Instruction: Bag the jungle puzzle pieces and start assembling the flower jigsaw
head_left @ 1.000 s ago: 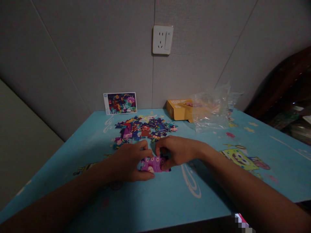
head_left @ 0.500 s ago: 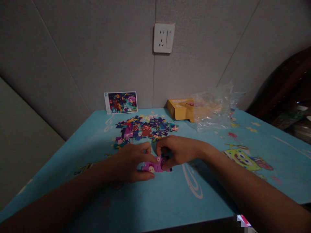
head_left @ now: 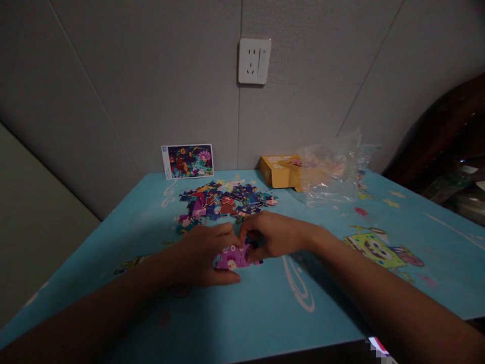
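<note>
Pink jigsaw puzzle pieces, joined into a small patch, lie flat on the blue table between my two hands. My left hand curves round the patch's left side, fingers on its far edge and thumb at its near side. With fingers and thumb bent into a pinch, my right hand grips a puzzle piece at the patch's right end; its fingers partly cover that piece. Beyond both hands a heap of loose multicoloured puzzle pieces is spread out.
A printed picture card leans on the wall at the back left. At the back right sit a yellow box and a crumpled clear plastic bag. The table has cartoon prints. A socket is on the wall.
My right hand has shifted slightly left, towards my left hand. The pink patch sits a little further left, and its top edge shows more between my hands.
</note>
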Demonstrator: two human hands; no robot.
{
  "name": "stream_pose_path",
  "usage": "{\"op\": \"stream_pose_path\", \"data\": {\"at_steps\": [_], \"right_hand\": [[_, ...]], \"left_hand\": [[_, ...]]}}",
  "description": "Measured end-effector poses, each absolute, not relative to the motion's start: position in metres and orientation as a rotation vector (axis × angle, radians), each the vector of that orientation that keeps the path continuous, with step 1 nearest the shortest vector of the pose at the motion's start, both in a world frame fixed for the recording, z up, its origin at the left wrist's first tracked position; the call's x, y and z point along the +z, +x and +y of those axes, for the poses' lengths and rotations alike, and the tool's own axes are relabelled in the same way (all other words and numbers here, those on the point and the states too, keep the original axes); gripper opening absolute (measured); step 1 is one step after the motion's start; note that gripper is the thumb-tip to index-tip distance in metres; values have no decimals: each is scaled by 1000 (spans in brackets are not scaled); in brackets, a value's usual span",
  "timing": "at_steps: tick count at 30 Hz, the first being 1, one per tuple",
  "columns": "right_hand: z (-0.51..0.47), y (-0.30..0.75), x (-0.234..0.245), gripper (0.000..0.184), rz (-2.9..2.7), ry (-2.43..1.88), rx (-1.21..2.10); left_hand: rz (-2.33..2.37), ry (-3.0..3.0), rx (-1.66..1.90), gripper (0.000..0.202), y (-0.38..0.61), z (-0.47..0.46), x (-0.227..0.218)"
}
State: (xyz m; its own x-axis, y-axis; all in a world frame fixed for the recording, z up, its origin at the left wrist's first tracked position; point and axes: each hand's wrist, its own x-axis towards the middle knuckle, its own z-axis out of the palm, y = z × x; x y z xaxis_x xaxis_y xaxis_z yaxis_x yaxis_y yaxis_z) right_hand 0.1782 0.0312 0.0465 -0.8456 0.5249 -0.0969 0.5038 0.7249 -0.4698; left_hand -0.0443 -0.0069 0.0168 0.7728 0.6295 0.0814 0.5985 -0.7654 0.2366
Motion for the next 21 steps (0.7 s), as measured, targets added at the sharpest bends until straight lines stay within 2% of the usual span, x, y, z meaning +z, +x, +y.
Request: {"op": "stream_pose_path", "data": {"at_steps": [5, 18, 21], "right_hand": [[32, 179, 45, 36, -2893, -871, 713], [31, 177, 46, 35, -2853, -914, 816], [28, 181, 51, 22, -2722, -899, 890]], "left_hand": [[1090, 2754, 212, 54, -45, -5, 17], [1091, 2742, 208, 45, -44, -7, 20], [1078, 2759, 199, 46, -45, -6, 17]]}}
